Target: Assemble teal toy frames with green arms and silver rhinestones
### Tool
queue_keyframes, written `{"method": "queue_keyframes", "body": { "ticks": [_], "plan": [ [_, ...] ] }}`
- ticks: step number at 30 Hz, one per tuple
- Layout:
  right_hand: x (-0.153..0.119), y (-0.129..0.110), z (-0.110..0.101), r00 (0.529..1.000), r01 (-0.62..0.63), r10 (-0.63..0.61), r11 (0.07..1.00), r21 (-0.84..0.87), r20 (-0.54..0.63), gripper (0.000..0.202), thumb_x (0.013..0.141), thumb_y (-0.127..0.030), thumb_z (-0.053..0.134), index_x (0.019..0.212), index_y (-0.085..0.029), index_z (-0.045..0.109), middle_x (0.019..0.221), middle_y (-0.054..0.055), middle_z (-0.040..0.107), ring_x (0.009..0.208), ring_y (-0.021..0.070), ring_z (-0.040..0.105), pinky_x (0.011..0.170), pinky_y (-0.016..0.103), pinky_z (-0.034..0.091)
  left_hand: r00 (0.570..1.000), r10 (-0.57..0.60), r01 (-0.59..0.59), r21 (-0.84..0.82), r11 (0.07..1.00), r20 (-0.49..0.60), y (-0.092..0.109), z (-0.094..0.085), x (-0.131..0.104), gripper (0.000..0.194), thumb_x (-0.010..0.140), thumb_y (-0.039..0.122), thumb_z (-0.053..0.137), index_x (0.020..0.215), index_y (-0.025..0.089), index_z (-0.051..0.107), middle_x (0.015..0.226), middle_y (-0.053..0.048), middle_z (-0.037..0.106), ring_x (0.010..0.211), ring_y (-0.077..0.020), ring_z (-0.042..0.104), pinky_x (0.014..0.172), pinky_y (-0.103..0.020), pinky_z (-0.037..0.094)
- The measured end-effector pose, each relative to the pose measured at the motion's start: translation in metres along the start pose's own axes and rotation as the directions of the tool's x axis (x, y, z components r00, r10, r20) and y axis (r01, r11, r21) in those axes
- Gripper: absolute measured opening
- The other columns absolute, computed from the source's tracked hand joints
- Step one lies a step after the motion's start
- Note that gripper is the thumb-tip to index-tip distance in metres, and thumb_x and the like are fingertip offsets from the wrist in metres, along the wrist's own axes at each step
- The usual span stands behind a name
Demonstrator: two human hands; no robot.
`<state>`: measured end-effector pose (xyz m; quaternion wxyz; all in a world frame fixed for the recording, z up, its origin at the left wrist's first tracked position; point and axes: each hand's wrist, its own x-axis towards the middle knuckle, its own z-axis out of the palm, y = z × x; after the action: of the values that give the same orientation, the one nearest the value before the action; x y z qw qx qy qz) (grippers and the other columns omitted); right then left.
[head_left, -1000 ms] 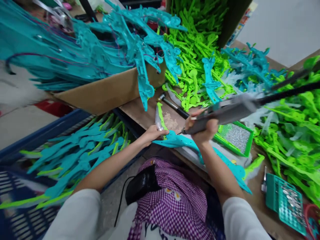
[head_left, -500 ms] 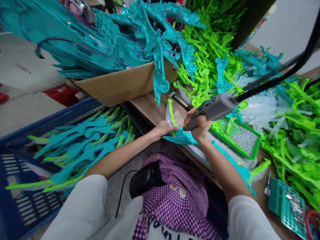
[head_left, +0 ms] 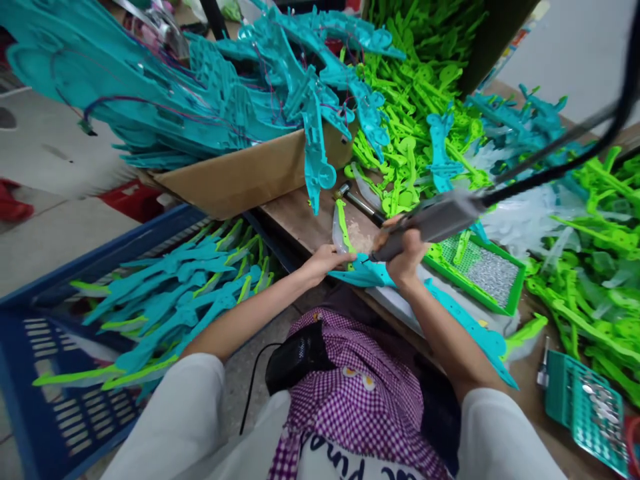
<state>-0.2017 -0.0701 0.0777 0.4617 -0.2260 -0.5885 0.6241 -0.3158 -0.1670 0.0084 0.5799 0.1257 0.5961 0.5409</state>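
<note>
Near the table's front edge lies a teal plastic part, joined to a lime-green strip with a clear blade. My left hand pinches this part at the joint. Wrapped in my right hand is a grey electric screwdriver, tilted, with its tip down at the teal part close to my left fingertips. Whether the tip touches a screw is too small to tell. Another teal part with a green end lies under my right forearm.
A green tray of small screws sits right of my right hand. A hammer lies behind. Piles of green parts, a cardboard box of teal parts, a blue crate and a teal case surround the spot.
The whole view has shifted slightly. Both hands keep their hold, and the screwdriver remains with its tip at the teal part.
</note>
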Motion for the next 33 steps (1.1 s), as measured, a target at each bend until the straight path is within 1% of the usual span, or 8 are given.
{"method": "queue_keyframes", "body": {
  "ticks": [3,6,9,11,14,17,22,33],
  "plan": [
    [0.008,-0.033,-0.025,0.956,0.166,-0.156,0.986,0.021,-0.247,0.032,0.074,-0.059,0.058,0.080,-0.027,0.057,0.050,-0.007,0.045,0.038,0.0122,0.046,0.039,0.028,0.042,0.995,0.103,-0.103,-0.078,0.992,-0.005,-0.008,-0.001,-0.015,0.044,0.064,0.044,0.077,0.093,0.012,0.065,0.091,-0.010,0.071,0.086,-0.0193,0.066,0.078,-0.029,0.051],
    [0.017,-0.055,-0.068,0.943,0.197,-0.223,0.972,-0.126,-0.246,0.025,0.070,-0.047,0.068,0.079,-0.026,0.059,0.052,-0.007,0.050,0.042,0.0125,0.052,0.043,0.027,0.044,0.943,0.289,-0.276,0.095,0.956,-0.166,-0.022,-0.004,-0.033,0.060,0.065,0.041,0.077,0.116,0.016,0.057,0.113,-0.008,0.065,0.098,-0.0193,0.063,0.084,-0.027,0.050],
    [0.025,-0.054,-0.113,0.929,0.160,-0.220,0.964,-0.212,-0.297,0.028,0.072,-0.051,0.067,0.077,-0.024,0.060,0.051,-0.006,0.053,0.040,0.0141,0.053,0.039,0.029,0.042,0.882,0.383,-0.290,0.324,0.900,-0.274,-0.037,-0.014,-0.048,0.069,0.067,0.043,0.075,0.128,0.021,0.050,0.119,-0.006,0.059,0.091,-0.0175,0.063,0.080,-0.027,0.051],
    [0.032,-0.047,-0.138,0.874,0.176,-0.262,0.956,-0.236,-0.409,0.030,0.076,-0.053,0.063,0.077,-0.024,0.060,0.049,-0.006,0.052,0.038,0.0138,0.053,0.037,0.028,0.040,0.855,0.409,-0.258,0.422,0.869,-0.321,-0.043,-0.023,-0.055,0.062,0.068,0.045,0.074,0.122,0.021,0.055,0.114,-0.006,0.061,0.087,-0.0161,0.062,0.076,-0.026,0.052],
    [0.047,-0.031,-0.162,0.831,0.188,-0.287,0.951,-0.244,-0.477,0.028,0.077,-0.051,0.063,0.077,-0.023,0.060,0.048,-0.007,0.052,0.038,0.0122,0.053,0.038,0.025,0.039,0.922,0.296,-0.175,0.413,0.894,-0.251,-0.048,-0.030,-0.059,0.044,0.071,0.050,0.071,0.102,0.020,0.065,0.091,-0.004,0.066,0.077,-0.0173,0.063,0.073,-0.028,0.051],
    [0.065,-0.018,-0.173,0.844,0.192,-0.292,0.948,-0.255,-0.451,0.030,0.078,-0.051,0.061,0.075,-0.020,0.059,0.046,-0.007,0.052,0.038,0.0113,0.053,0.039,0.024,0.039,0.945,0.245,-0.158,0.353,0.922,-0.218,-0.045,-0.027,-0.057,0.039,0.072,0.052,0.070,0.094,0.019,0.068,0.080,-0.003,0.066,0.072,-0.0170,0.062,0.072,-0.027,0.050],
    [0.086,-0.006,-0.180,0.841,0.232,-0.329,0.936,-0.264,-0.429,0.031,0.076,-0.049,0.064,0.071,-0.020,0.057,0.042,-0.009,0.051,0.034,0.0094,0.049,0.040,0.023,0.039,0.927,0.354,-0.255,0.484,0.837,-0.124,-0.033,-0.015,-0.055,0.032,0.078,0.049,0.065,0.093,0.022,0.072,0.082,-0.001,0.057,0.067,-0.0131,0.054,0.062,-0.023,0.044],
    [0.090,0.006,-0.180,0.878,0.172,-0.261,0.954,-0.245,-0.401,0.034,0.075,-0.052,0.064,0.071,-0.019,0.058,0.043,-0.008,0.051,0.034,0.0107,0.051,0.037,0.024,0.038,0.910,0.412,-0.302,0.613,0.730,-0.042,-0.039,-0.018,-0.047,0.032,0.086,0.045,0.053,0.098,0.021,0.069,0.086,-0.002,0.056,0.075,-0.0154,0.055,0.070,-0.025,0.045]
  ]
}}
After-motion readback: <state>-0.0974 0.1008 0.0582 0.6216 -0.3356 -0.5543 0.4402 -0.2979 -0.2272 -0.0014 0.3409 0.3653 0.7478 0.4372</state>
